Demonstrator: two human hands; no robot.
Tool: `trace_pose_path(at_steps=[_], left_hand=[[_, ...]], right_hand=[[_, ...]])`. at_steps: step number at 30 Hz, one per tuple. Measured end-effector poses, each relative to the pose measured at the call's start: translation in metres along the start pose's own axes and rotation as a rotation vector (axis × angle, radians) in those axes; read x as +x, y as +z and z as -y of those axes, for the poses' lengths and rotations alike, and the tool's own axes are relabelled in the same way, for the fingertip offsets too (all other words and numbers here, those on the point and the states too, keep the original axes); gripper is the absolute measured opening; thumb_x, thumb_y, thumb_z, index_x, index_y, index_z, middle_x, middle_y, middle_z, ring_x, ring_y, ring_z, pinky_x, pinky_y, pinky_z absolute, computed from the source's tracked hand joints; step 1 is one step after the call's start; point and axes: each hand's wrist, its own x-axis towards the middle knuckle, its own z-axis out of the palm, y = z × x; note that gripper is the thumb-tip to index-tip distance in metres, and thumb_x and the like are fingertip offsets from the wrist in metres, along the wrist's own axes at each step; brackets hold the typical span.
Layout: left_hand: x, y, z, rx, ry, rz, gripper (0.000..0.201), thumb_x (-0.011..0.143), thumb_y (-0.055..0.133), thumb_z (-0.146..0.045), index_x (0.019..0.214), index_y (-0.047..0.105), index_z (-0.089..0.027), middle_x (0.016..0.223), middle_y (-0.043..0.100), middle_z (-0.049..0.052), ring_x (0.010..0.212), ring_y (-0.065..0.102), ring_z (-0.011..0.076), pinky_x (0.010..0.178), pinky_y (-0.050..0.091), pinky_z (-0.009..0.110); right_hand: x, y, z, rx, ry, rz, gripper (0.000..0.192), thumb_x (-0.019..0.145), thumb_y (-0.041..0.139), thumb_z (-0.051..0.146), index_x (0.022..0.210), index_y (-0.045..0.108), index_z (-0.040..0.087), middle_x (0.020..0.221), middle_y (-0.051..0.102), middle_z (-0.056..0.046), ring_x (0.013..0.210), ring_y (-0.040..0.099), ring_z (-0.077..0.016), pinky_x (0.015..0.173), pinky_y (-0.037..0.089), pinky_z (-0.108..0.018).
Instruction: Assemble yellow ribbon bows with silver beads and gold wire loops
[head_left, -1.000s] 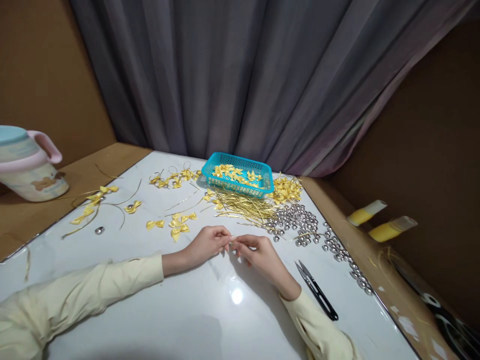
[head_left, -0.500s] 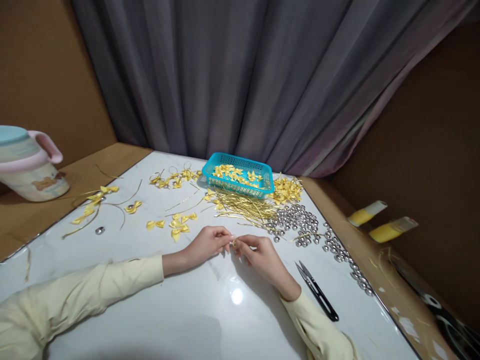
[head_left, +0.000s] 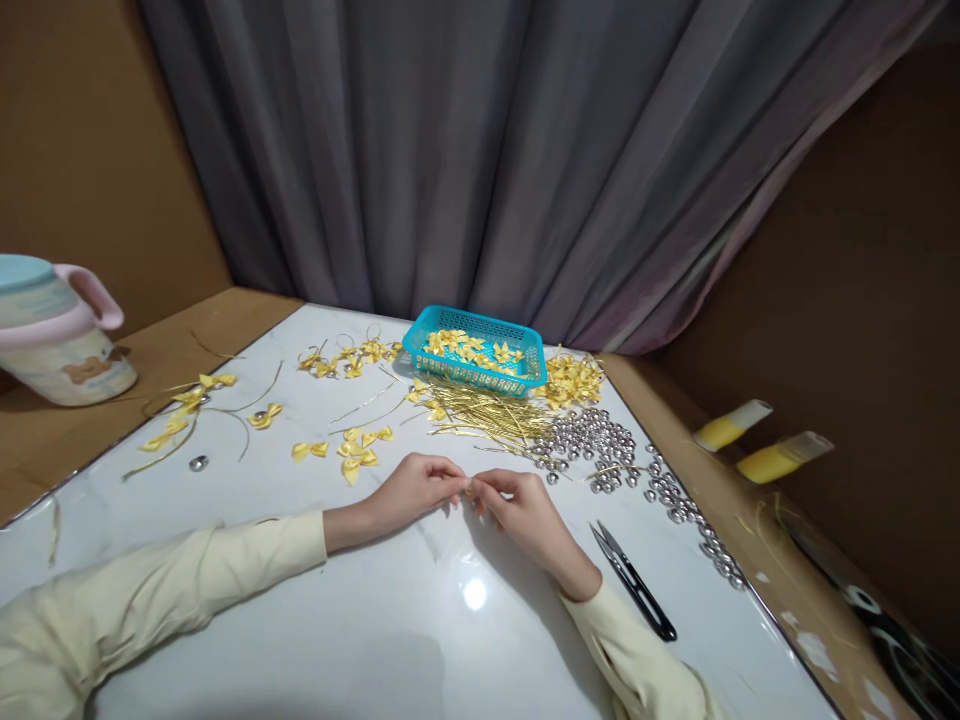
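Note:
My left hand and my right hand meet over the middle of the white table, fingertips pinched together. Between them is a tiny pale-yellow piece, mostly covered by the fingers, so its kind cannot be made out. Left of my hands lie several yellow ribbon bows. Beyond them is a bundle of gold cords. A pile of shiny silver beads spreads to the right. Black-handled thread snips lie beside my right forearm, blades pointing away from me.
A blue basket with yellow bows stands at the back, a heap of yellow bows beside it. Bows with cords lie at left. A cup with a pink handle stands far left; two yellow-filled tubes are at right.
My fingertips have drawn slightly closer together, and the small piece between them shows less. Otherwise the hands and the things on the table stay as they were.

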Motion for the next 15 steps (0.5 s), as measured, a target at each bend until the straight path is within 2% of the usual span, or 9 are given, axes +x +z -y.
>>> trace_pose_path(at_steps=[5,10,12,15], left_hand=[[-0.002,0.001,-0.002,0.011,0.012,-0.023,0.023,0.074,0.061,-0.035,0.070,0.065,-0.013,0.058,0.056,-0.001,0.047,0.038,0.0073,0.042,0.027,0.019],[-0.005,0.003,-0.007,0.022,0.036,-0.063,0.025,0.075,0.059,-0.037,0.071,0.065,-0.013,0.052,0.051,-0.003,0.043,0.033,0.0066,0.042,0.027,0.020],[-0.005,0.003,-0.008,0.033,0.053,-0.075,0.024,0.076,0.058,-0.036,0.070,0.065,-0.013,0.051,0.051,-0.003,0.045,0.036,0.0076,0.044,0.031,0.020],[-0.006,0.003,-0.008,0.055,0.090,-0.093,0.022,0.076,0.058,-0.034,0.071,0.065,-0.013,0.059,0.059,0.000,0.054,0.048,0.0106,0.053,0.039,0.021]], right_hand=[[0.000,-0.001,0.003,0.071,0.053,0.008,0.023,0.077,0.049,0.021,0.070,0.068,0.011,0.057,0.058,-0.001,0.046,0.043,-0.0073,0.041,0.034,-0.017],[-0.001,-0.002,0.010,0.206,0.110,0.112,0.027,0.077,0.051,0.029,0.083,0.069,0.010,0.073,0.066,-0.007,0.049,0.049,-0.0080,0.035,0.033,-0.015],[-0.001,-0.001,0.011,0.254,0.120,0.143,0.031,0.078,0.053,0.034,0.084,0.069,0.009,0.073,0.066,-0.008,0.048,0.050,-0.0078,0.036,0.033,-0.015],[-0.001,0.000,0.011,0.296,0.127,0.145,0.033,0.076,0.056,0.039,0.079,0.067,0.008,0.068,0.064,-0.007,0.045,0.049,-0.0067,0.037,0.034,-0.016]])
